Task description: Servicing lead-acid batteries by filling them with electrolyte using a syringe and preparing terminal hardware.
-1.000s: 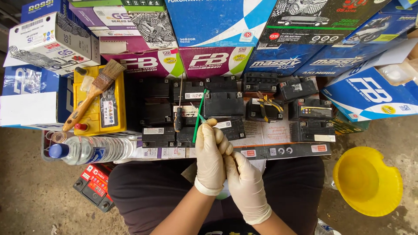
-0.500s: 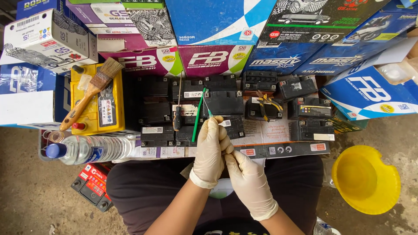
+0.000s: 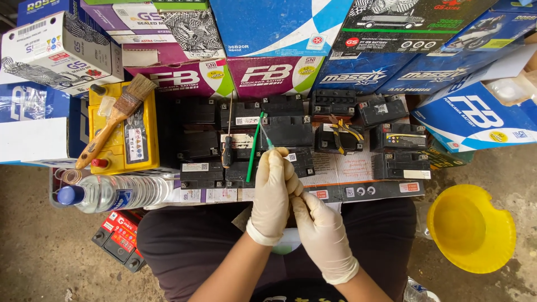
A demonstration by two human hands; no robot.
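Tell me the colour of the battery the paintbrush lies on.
Yellow: the battery under the paintbrush shows best in the head view.

Illumination is bright, even and diffuse, consistent with daylight; no single source is visible. Shadows are soft and short: a faint one lies under the yellow funnel [image 3: 471, 228] at 4 o'clock, and darker pockets sit between the black batteries [image 3: 291, 131] at centre. The white gloves [image 3: 274, 193] approach overexposure but retain crease detail. Mild glare appears on the clear plastic bottle [image 3: 112, 193] at 9 o'clock and on the glossy cardboard boxes [image 3: 279, 28] at 12 o'clock. Focus is sharp across the frame, with no motion blur. Wide-angle distortion bends and stretches the boxes toward the corners, most clearly at 10 and 2 o'clock. Colours are saturated.
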